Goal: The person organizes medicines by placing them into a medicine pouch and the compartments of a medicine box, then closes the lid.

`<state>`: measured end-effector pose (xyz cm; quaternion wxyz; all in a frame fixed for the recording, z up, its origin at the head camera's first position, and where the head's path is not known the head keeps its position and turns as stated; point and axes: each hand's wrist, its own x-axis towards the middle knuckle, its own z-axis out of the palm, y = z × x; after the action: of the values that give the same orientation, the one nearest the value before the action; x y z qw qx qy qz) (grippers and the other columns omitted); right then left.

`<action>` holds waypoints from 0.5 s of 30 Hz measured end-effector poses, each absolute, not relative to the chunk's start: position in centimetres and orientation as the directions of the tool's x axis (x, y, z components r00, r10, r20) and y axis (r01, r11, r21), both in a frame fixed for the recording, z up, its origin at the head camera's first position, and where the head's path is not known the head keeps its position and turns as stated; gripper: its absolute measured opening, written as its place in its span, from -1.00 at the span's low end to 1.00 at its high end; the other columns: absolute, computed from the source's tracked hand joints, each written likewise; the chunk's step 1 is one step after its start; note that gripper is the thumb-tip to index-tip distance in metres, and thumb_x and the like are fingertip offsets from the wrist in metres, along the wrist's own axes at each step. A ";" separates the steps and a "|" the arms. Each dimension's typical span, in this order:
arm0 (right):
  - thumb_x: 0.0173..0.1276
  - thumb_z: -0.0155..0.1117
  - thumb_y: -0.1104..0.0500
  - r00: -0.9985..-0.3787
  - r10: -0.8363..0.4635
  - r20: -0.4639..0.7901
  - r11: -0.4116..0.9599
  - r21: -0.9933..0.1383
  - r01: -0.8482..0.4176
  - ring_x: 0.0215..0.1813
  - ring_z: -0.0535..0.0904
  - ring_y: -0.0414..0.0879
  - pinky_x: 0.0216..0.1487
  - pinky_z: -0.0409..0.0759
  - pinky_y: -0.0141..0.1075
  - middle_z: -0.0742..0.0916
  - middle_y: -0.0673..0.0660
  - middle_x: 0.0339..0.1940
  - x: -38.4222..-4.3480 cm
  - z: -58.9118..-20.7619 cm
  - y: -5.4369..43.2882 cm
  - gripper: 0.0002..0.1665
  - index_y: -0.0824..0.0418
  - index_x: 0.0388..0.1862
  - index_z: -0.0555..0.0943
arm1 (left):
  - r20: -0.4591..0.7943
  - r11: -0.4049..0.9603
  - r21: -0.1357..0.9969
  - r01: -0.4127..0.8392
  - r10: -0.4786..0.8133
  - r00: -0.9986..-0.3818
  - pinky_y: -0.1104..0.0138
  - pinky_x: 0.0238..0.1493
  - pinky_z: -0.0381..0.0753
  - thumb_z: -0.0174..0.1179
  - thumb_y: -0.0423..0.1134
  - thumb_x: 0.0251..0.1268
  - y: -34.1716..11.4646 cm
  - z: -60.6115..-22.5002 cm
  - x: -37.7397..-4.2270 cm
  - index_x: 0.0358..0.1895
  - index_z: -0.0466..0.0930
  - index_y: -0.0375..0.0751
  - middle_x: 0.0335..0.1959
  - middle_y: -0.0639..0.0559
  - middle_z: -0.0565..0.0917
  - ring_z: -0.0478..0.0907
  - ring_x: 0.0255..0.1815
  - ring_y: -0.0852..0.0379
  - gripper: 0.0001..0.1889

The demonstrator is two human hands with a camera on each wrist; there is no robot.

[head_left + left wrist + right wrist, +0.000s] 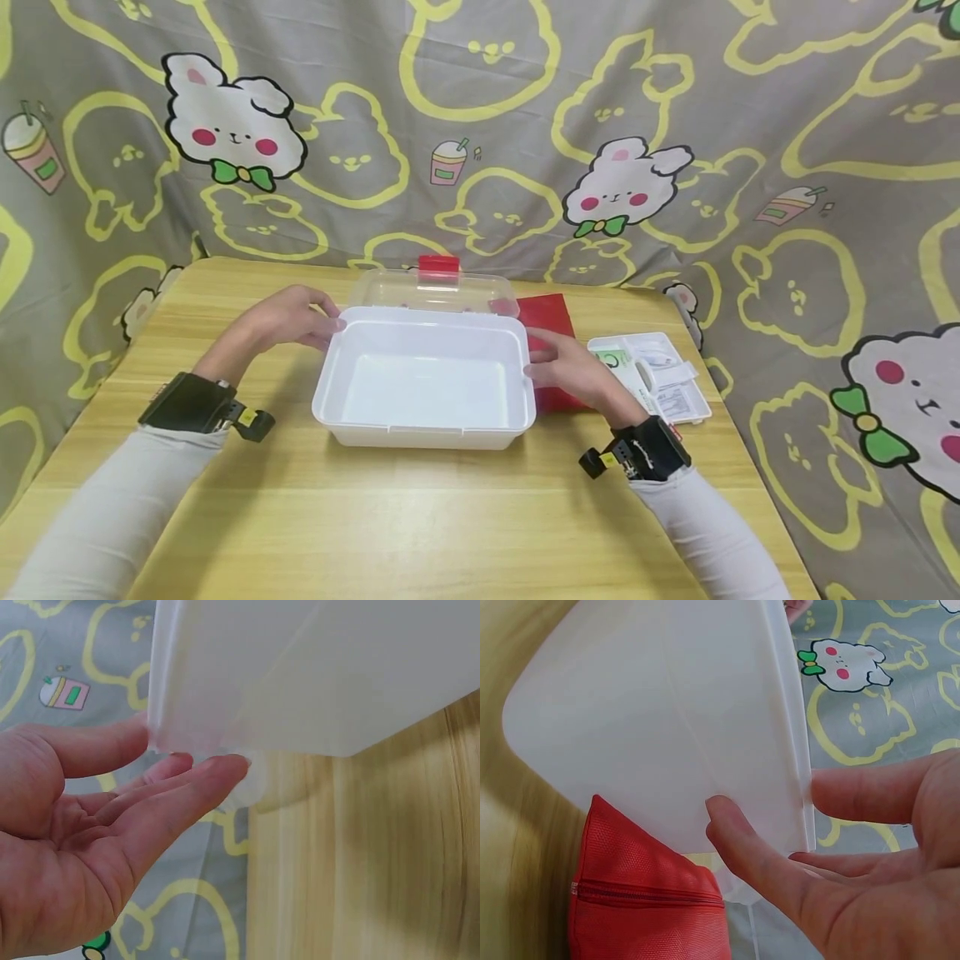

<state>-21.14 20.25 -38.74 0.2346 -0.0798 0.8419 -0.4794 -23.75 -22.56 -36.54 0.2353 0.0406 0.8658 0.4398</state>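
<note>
A white plastic storage box stands open in the middle of the wooden table, its inside bare. Its clear lid with a red latch is folded back behind it. My left hand holds the box's rear left rim; in the left wrist view the thumb meets the rim edge and the fingers reach round the corner. At the right rim, my right hand pinches the wall, with thumb at the rim and a fingertip on the outer side.
A red zippered pouch lies right beside the box, partly behind my right hand. Farther right is an open white case with small packets and a green-and-white card. A patterned curtain hangs behind the table.
</note>
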 end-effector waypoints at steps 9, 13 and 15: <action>0.35 0.28 0.20 -0.880 -0.376 -0.289 0.526 -0.849 0.054 0.28 0.62 0.20 0.17 0.66 -0.03 0.63 0.33 0.29 -21.2 -38.6 20.3 -0.13 0.13 0.61 0.21 | -0.352 0.586 0.800 -0.129 0.285 -0.892 0.02 0.14 0.64 0.18 -0.30 0.47 -22.3 -36.8 -23.8 0.32 0.34 -0.66 0.14 -0.51 0.61 0.73 0.03 -0.21 -0.47; 0.42 0.28 0.11 -0.853 -0.391 -0.347 0.570 -0.819 0.071 0.25 0.63 0.18 0.20 0.64 -0.03 0.63 0.32 0.30 -21.6 -38.1 20.7 -0.14 0.14 0.62 0.18 | -0.352 0.585 0.800 -0.130 0.283 -0.892 0.03 0.14 0.64 0.17 -0.30 0.49 -22.3 -36.8 -23.6 0.33 0.32 -0.68 0.18 -0.54 0.57 0.73 0.04 -0.22 -0.46; 0.48 0.23 0.05 -0.837 -0.392 -0.382 0.586 -0.805 0.093 0.22 0.64 0.18 0.21 0.63 -0.02 0.62 0.33 0.29 -22.2 -37.7 21.1 -0.17 0.18 0.62 0.16 | -0.354 0.582 0.802 -0.133 0.284 -0.891 0.01 0.15 0.63 0.17 -0.30 0.49 -22.3 -36.8 -23.5 0.33 0.31 -0.69 0.18 -0.54 0.57 0.73 0.03 -0.22 -0.45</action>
<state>-22.20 21.13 -37.72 0.2714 -0.0883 0.8481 -0.4463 -23.55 -22.34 -36.77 0.2290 0.0440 0.8595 0.4549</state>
